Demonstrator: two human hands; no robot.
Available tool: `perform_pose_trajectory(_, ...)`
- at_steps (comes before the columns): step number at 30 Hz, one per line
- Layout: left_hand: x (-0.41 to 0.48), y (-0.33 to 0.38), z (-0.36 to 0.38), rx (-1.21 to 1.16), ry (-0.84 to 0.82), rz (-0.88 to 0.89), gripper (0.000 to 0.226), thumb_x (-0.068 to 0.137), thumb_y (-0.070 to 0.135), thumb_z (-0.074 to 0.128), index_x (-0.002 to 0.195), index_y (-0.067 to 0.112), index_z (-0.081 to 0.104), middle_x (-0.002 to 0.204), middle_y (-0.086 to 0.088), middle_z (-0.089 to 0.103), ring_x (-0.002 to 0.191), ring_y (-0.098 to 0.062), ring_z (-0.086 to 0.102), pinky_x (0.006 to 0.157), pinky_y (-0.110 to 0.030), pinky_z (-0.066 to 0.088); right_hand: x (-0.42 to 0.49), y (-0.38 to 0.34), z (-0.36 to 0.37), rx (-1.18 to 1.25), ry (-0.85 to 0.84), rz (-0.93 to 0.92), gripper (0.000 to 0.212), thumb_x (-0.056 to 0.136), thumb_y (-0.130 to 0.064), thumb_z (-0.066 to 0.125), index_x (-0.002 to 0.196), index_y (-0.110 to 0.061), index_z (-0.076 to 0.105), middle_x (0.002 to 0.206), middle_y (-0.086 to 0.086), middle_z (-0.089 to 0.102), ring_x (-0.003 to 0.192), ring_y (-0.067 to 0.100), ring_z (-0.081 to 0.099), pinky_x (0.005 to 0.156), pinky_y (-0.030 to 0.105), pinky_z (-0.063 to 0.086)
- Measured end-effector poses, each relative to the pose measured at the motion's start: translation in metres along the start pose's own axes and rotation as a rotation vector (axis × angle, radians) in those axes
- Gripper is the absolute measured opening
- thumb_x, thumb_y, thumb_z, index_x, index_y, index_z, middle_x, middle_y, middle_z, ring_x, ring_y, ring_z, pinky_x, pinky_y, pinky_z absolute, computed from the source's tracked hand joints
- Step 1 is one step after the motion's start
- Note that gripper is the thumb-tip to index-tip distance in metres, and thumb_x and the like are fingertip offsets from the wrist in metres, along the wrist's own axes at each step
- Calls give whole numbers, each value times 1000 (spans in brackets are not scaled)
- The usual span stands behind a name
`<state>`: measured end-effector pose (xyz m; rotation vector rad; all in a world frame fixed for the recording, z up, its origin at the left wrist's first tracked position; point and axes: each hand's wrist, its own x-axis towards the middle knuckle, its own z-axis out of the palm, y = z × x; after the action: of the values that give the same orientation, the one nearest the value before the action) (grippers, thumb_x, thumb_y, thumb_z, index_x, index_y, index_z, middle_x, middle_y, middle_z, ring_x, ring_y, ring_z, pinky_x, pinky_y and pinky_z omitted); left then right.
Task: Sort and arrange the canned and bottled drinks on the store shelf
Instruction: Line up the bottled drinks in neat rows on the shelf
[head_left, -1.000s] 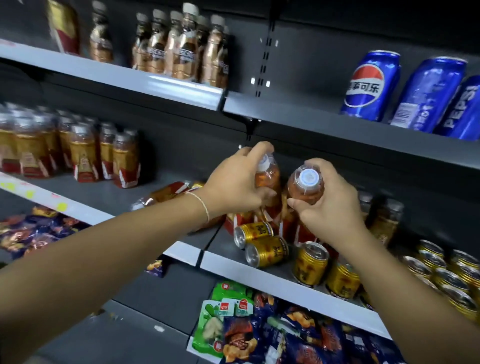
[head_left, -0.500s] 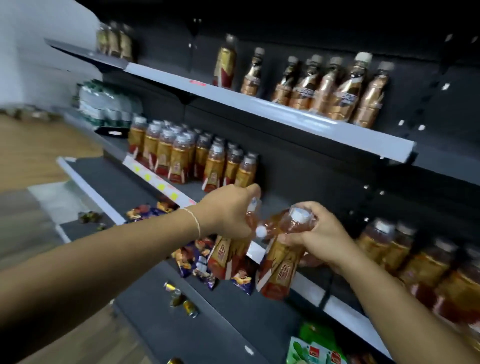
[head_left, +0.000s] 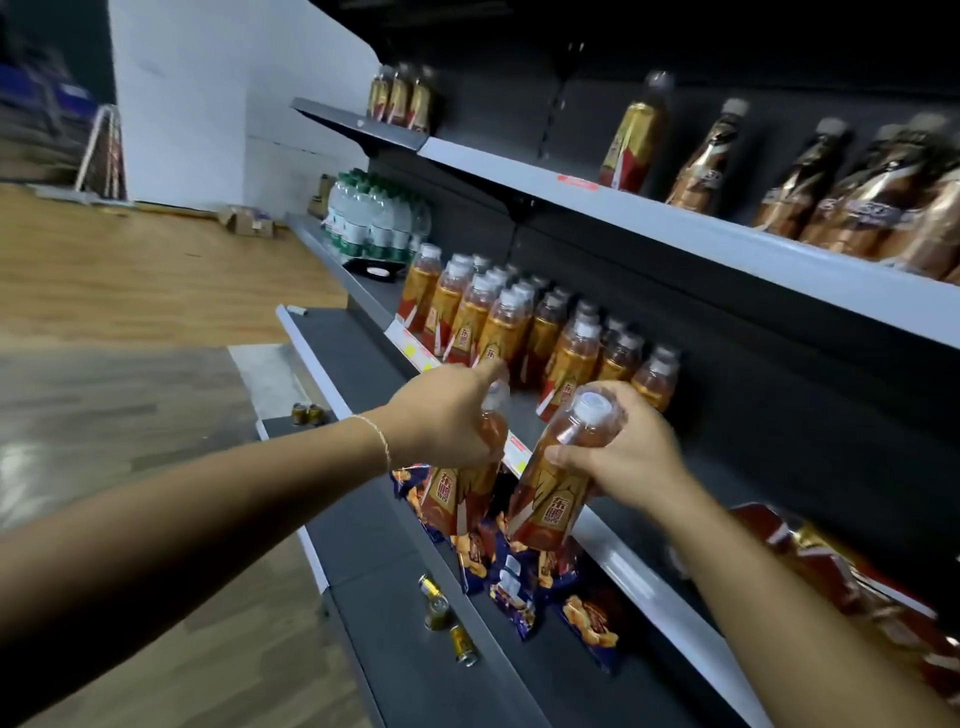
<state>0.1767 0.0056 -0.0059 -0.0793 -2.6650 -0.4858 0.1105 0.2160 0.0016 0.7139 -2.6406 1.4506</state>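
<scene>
Both hands carry amber drink bottles with red and gold labels in front of the middle shelf (head_left: 639, 566). My left hand (head_left: 441, 418) grips the neck of one bottle (head_left: 457, 496), which hangs below the fist. My right hand (head_left: 628, 449) holds a second bottle (head_left: 550, 491) by its shoulder, white cap up and tilted. Behind them, several matching bottles (head_left: 498, 322) stand in rows on the middle shelf. More of the same kind lie on their sides at the right (head_left: 852, 571).
The top shelf (head_left: 675, 228) carries brown-gold bottles (head_left: 852, 192). Green-labelled water bottles (head_left: 374, 218) stand at the far left end. Snack bags (head_left: 524, 577) fill the lower shelf, and small gold cans (head_left: 441, 613) lie on the bottom ledge. Wooden floor lies to the left.
The view has swung left along the shelf. Both hands have carried their bottles leftward, away from the gold cans and toward the rows of matching bottles.
</scene>
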Motion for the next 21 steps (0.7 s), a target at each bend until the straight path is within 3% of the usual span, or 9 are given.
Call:
perform_pose_trajectory(5,54,-18,6,38,58,-3,68,70,26,76,127,20,38,71,0,51,70,-24,54,53,-38,49,66,14,2,-28,40,-73,70,54,-17,94,108,-40,56,103,-10,68,92,11,69,79,40,61)
perform_pose_trajectory(12,150,-30,26,58,115,21,75,68,23,78,130,18,38,65,3,54,63,-19,56,48,-35,47,150,36,-4,-115,95,-111,74,56,-27,94,108,-49,46,95,-25,59,88,-3,60,75,25,52)
perform_pose_trajectory(17,200,-42,57,6,80,10,80,68,29,82,132,18,37,65,11,44,58,-9,47,42,-19,27,186,61,11,-174,133,-66,74,58,-32,92,112,-47,44,87,-31,46,79,-4,51,69,19,43)
perform_pose_trajectory(19,217,-49,72,-9,57,20,78,70,29,82,132,18,36,68,11,44,58,-7,45,43,-18,29,194,72,17,-187,177,-34,72,57,-36,92,108,-47,43,86,-30,50,80,-1,53,66,14,42)
perform_pose_trajectory(21,234,-56,83,-17,29,37,76,72,26,78,133,18,35,68,7,49,60,-9,49,46,-21,39,199,84,20,-175,222,4,68,56,-39,91,105,-47,44,90,-24,60,87,4,61,72,21,50)
